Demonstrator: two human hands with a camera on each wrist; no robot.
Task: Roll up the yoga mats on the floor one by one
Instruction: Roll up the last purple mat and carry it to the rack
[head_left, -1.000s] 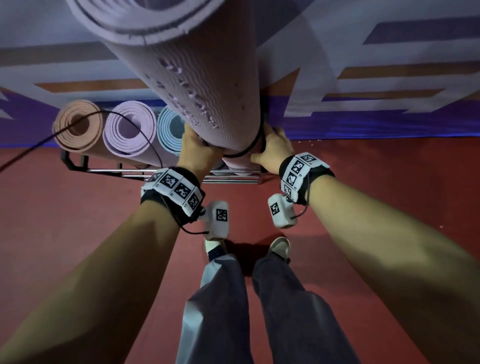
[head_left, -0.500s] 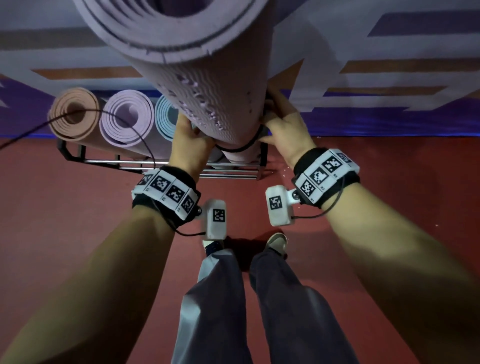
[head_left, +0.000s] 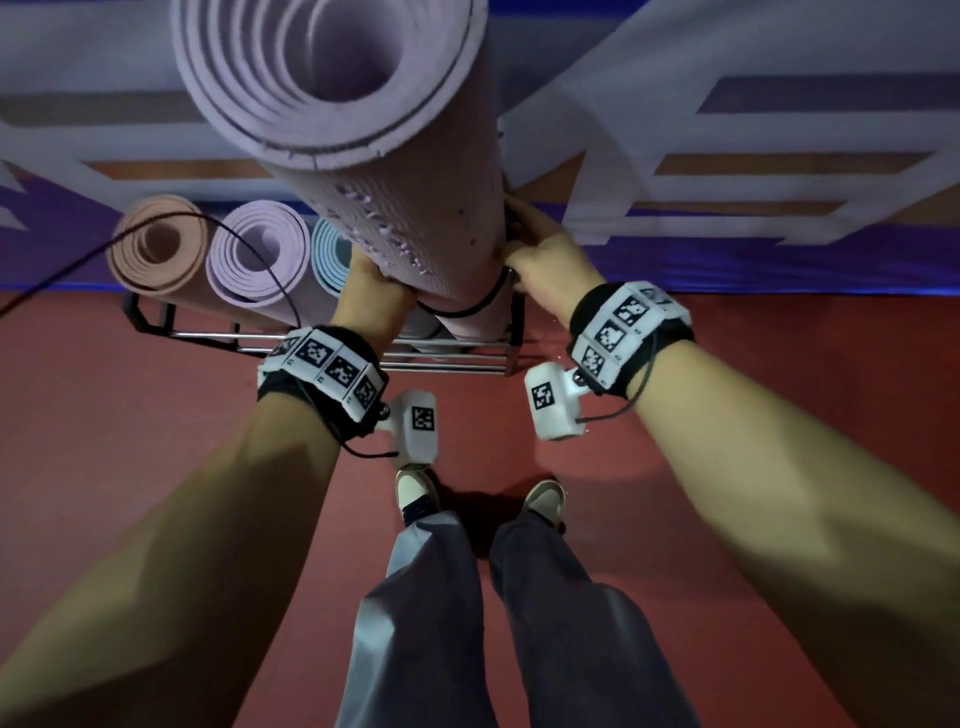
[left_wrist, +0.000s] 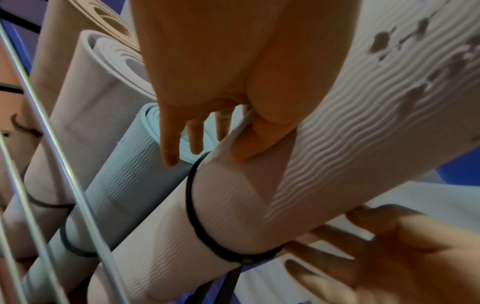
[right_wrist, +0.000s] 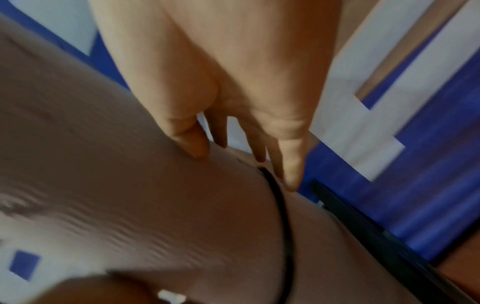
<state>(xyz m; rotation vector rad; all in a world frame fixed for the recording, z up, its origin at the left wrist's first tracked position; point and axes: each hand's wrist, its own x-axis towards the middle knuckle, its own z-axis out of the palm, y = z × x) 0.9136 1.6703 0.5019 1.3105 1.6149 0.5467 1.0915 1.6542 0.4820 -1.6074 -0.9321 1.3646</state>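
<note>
A rolled lilac yoga mat (head_left: 395, 197) stands on end in a metal rack (head_left: 447, 358), its spiral top close below my head. A black elastic band (head_left: 467, 310) circles its lower part. My left hand (head_left: 371, 291) holds the mat's left side just above the band. In the left wrist view its thumb lies on the lilac mat (left_wrist: 337, 144) and its fingers reach behind. My right hand (head_left: 540, 254) rests on the mat's right side. In the right wrist view the straight fingers (right_wrist: 291, 176) touch the lilac mat (right_wrist: 130, 185) beside the band (right_wrist: 285, 216).
Three more rolled mats stand in the rack to the left: pink (head_left: 156, 244), lilac (head_left: 254, 254) and light blue (head_left: 330, 254). A thin black cable (head_left: 208, 228) arcs across them. A banner wall rises behind the rack. My feet (head_left: 415, 488) stand on red floor.
My right hand has slid up from the mat's base to its right side above the band. The mat's top now sits closer under the head view. The left hand stays put.
</note>
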